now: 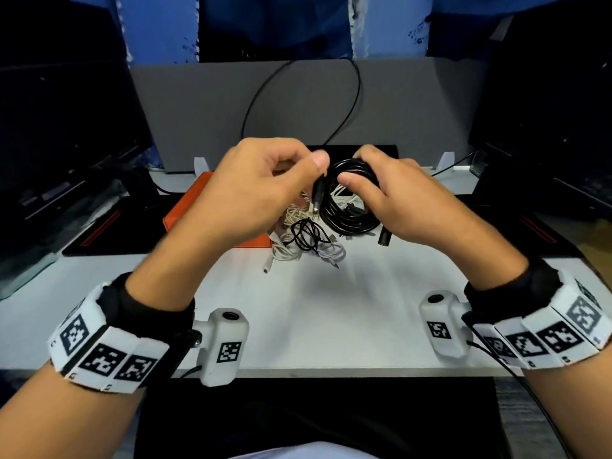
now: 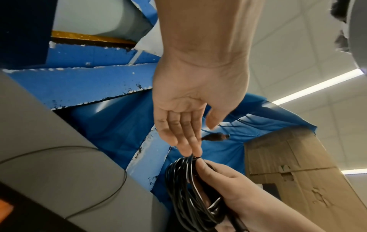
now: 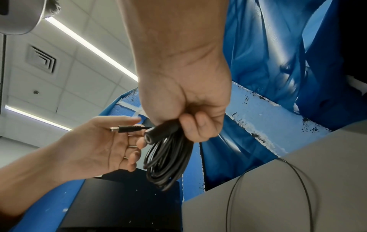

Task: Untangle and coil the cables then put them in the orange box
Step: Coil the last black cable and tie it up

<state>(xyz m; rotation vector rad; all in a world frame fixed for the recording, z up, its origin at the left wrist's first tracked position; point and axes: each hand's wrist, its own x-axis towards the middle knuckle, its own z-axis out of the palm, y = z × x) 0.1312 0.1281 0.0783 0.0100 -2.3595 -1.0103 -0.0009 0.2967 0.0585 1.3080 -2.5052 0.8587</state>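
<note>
A black cable wound into a coil (image 1: 347,207) hangs in the air over the white table (image 1: 314,309). My right hand (image 1: 359,175) grips the top of that coil (image 3: 168,157), fingers curled round the strands. My left hand (image 1: 314,167) pinches the cable just above its metal-tipped plug (image 1: 317,195), which dangles beside the coil; the plug (image 3: 127,129) lies under the thumb. The cable's other connector (image 1: 384,238) hangs below the coil. A tangle of white and thin black cables (image 1: 304,240) lies on the table beneath. The orange box (image 1: 195,210) sits left of the tangle, partly hidden by my left hand.
A grey divider panel (image 1: 298,104) stands behind the table, a thin black wire (image 1: 357,94) looping over it. Dark monitors (image 1: 66,111) flank both sides. A black mat (image 1: 116,233) lies left of the orange box. A cardboard box (image 2: 298,172) is off to the side.
</note>
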